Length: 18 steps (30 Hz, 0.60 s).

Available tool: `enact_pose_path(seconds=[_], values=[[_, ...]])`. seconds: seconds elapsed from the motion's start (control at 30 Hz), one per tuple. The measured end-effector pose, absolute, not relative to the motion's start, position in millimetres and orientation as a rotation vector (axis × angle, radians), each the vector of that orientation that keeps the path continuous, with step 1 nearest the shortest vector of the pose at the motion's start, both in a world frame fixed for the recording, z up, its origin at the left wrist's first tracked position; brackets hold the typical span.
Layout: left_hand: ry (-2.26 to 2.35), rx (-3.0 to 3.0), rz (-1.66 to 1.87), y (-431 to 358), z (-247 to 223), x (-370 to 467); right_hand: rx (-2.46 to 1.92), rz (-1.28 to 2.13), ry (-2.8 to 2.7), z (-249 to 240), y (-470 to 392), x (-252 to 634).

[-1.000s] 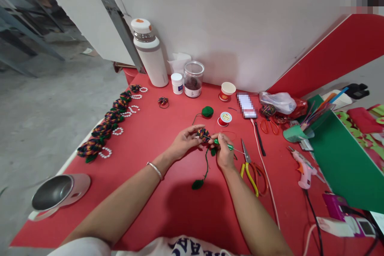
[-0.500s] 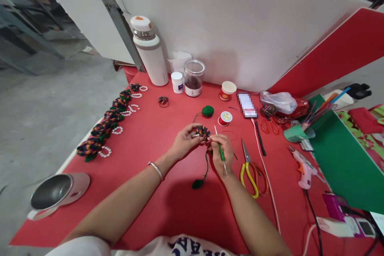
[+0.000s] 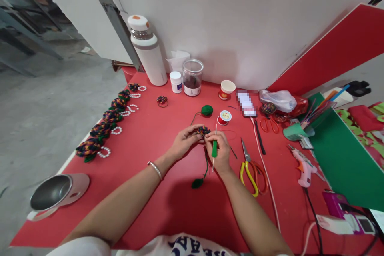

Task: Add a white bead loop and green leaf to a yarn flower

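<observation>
My left hand is closed around a small multicoloured crocheted piece, gripping it from its left side. My right hand keeps a crochet hook with a green handle between its fingers, while its fingertips touch the right edge of the piece. A green yarn strand hangs below the hands to a green crocheted leaf on the red table. Beyond the hands lies a green yarn ball with a loose strand. The fingertips partly hide the crocheted piece.
Along the left edge run several crocheted pieces with white bead loops, near a steel mug. Yellow-handled scissors, a thread spool and a glue gun lie to the right. A white bottle stands behind.
My right hand has turned, so the crochet hook stands closer to upright. Its fingers have shifted slightly left against the crocheted piece. My left hand keeps its hold.
</observation>
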<state>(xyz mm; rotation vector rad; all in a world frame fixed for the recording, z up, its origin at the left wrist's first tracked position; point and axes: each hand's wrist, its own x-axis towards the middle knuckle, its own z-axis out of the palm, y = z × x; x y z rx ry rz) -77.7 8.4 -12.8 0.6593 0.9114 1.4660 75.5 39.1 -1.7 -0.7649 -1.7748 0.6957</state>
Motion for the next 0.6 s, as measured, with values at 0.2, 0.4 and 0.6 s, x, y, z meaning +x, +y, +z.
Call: enact_pose_path(seconds=[0.2, 0.4, 0.6], values=[[0.968, 0.737, 1.483, 8.2, -10.3, -77.9, -0.804, 0.699, -1.774, -1.2, 39.1, 74.9], [1.031, 0.794, 1.491, 8.3, -10.3, -76.8, -0.799, 0.705, -1.761, -3.0, 38.4, 74.8], [1.087, 0.865, 1.498, 8.9, -11.8, -75.4, -0.790, 0.699, -1.772, -3.8, 39.6, 74.2]])
